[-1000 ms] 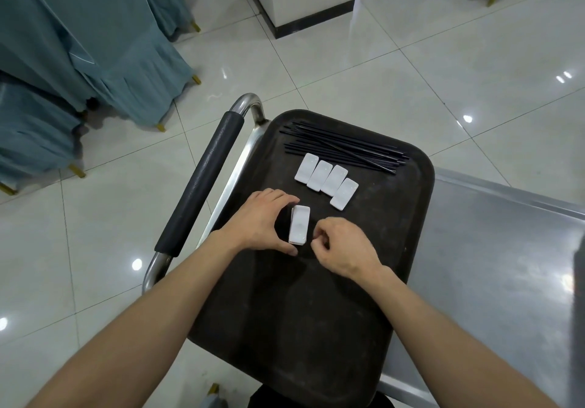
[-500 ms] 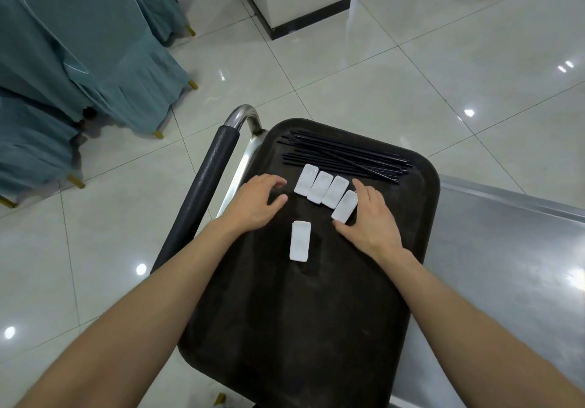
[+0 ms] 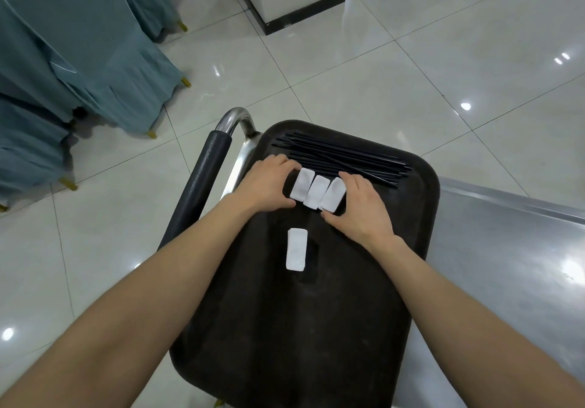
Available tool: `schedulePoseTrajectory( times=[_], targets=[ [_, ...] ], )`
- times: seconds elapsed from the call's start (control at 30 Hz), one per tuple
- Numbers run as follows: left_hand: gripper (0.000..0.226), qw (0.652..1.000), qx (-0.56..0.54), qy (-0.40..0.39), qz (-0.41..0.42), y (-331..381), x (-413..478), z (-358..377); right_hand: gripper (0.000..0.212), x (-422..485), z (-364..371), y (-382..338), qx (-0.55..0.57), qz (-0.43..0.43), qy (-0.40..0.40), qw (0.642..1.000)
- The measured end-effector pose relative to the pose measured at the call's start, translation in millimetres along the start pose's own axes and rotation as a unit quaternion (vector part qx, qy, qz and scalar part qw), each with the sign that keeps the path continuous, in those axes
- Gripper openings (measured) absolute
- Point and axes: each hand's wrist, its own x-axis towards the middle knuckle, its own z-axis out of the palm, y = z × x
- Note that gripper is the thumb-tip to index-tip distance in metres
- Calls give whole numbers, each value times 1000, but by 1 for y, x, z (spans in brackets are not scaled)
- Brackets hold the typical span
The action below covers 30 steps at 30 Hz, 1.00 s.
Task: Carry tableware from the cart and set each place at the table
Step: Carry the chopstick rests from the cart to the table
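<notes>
The left hand (image 3: 269, 186) and right hand (image 3: 361, 209) curl round three glossy white oblong rests (image 3: 318, 192) packed side by side on the tray (image 3: 300, 344).

Head-worn camera looks steeply down, close over the cart (image 3: 506, 265).

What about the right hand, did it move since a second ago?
Yes. The right hand moved up the tray, away from the lone white rest toward the black chopsticks, and now holds the right end of the row of rests.
</notes>
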Motion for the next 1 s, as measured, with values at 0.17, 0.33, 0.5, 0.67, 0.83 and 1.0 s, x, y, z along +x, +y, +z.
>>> schedulePoseTrajectory(
  times=[0.17,0.33,0.5,0.67,0.83,1.0],
  targets=[
    [99,997,58,-39,33,7,24,-1,78,2,0,0,-12,-18,2,1000],
    [91,995,74,-45,48,7,31,1,75,7,-1,-3,-14,-21,-14,1000],
    [83,996,71,-21,48,0,25,3,81,6,-4,-11,15,-33,-4,999],
    [84,999,33,2,18,-15,9,-3,86,17,-1,-31,16,-37,-18,999],
    [83,1000,3,25,14,-22,-2,-9,88,22,0,-38,-2,-33,-24,999],
    [84,999,-20,33,29,-16,-1,-15,87,20,0,-38,-6,-32,-18,999]
  ],
)
